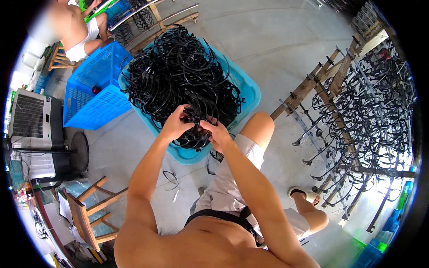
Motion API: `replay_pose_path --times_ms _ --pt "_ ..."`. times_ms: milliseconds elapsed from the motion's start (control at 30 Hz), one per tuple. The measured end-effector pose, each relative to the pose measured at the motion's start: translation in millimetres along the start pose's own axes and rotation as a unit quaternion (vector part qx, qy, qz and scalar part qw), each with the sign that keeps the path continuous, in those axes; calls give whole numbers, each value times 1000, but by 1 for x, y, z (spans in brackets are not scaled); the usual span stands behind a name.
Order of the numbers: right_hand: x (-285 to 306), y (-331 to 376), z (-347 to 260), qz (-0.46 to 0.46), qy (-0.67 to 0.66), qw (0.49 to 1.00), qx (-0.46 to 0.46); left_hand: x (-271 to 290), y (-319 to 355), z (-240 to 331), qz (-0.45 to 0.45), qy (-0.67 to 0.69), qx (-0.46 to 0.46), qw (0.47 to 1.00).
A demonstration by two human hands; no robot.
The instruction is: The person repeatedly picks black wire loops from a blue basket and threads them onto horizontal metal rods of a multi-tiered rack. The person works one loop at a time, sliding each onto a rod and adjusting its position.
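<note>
A light blue plastic tub (250, 89) stands before me, heaped with a tangle of thin, curved black pieces (178, 67) that look like plastic frames. Over the near side of the heap, my left hand (176, 124) is closed, its fingers pinching a small dark piece (192, 117). My right hand (216, 133) is close beside it on the right, fingers curled against the same dark bunch. Fingers and surrounding pieces partly hide what is held, and its exact shape is unclear. Another black frame-like piece (216, 155) hangs below my right hand, by my thigh.
Left of the tub sits a blue crate (100, 100). A wooden stool (85, 214), an air cooler (33, 120) and a fan base (80, 149) are further left. At right, a wooden rack (330, 98) carries many hanging black frames. Another person (73, 27) sits at upper left.
</note>
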State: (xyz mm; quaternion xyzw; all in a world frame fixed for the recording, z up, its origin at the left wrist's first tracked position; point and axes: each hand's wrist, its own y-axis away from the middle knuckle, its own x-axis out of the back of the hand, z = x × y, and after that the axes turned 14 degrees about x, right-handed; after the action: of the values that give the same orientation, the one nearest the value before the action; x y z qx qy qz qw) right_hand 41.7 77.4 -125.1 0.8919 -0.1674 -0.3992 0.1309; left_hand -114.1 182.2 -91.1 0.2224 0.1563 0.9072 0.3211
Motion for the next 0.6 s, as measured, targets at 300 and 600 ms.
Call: replay_pose_path --times_ms 300,600 --pt "25 24 -21 63 -141 987 36 8 -12 -5 92 -80 -4 993" --pt "28 104 -85 161 -148 970 106 -62 34 26 243 -384 -167 875"
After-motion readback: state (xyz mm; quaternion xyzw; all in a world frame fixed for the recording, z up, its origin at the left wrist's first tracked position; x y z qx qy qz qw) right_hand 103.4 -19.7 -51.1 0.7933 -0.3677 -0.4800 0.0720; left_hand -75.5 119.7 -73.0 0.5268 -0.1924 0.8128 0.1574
